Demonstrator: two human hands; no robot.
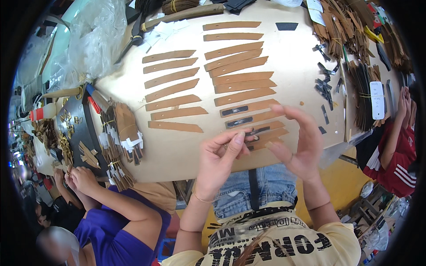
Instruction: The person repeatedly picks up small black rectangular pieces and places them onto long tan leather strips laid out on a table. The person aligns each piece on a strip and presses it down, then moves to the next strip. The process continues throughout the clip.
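Over the near end of a column of brown leather strips, my left hand (222, 153) is closed in a pinch, thumb against fingers. Something dark shows at its fingertips, too small and covered to make out. My right hand (301, 144) is open beside it, thumb and fingers spread around the right ends of the nearest strips. Black strips lie on several of the near leather pieces, such as this black strip (239, 121). Farther up the column the leather strips (239, 51) are bare, each with a small slot. A second column of leather strips (172, 85) lies to the left.
Small black pieces (324, 91) are scattered on the right of the table (177, 166). Bundled leather (337, 31) lies at the back right. A hammer (177, 17) and plastic bags (95, 40) lie at the back left. Co-workers sit on both sides.
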